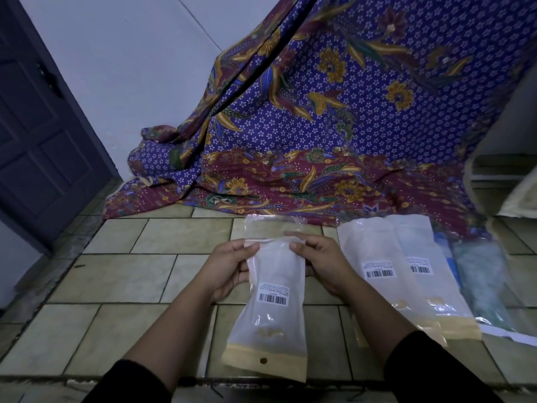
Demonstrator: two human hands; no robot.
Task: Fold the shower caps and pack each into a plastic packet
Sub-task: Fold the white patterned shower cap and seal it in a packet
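Both hands hold one packet (276, 286) up over the tiled floor (116, 286), in the middle of the view. The left hand (229, 267) grips the packet's left edge near the top, thumb on the front and fingers curled behind. The right hand (319, 263) pinches the right edge at about the same height, thumb on the front near the mouth. The packet hangs lengthwise toward the person, its clear flap standing open at the far end. A barcode label (273, 295) sits on its front, and a yellow strip (261, 362) with a small hole closes its near end. Something pale fills it, too hazy to make out. To the right, two more packets (374, 257) lie flat on the tiles, side by side and overlapping, each with a barcode label and a yellow end. Just beyond them, at the right, lies a heap of crinkled greenish plastic (482, 280). A patterned purple cloth (319, 112) drapes down behind and spreads onto the floor, touching the far ends of the lying packets. A dark door (37, 141) stands at the left beside a pale wall (130, 53). Both forearms end in black sleeves (130, 385)
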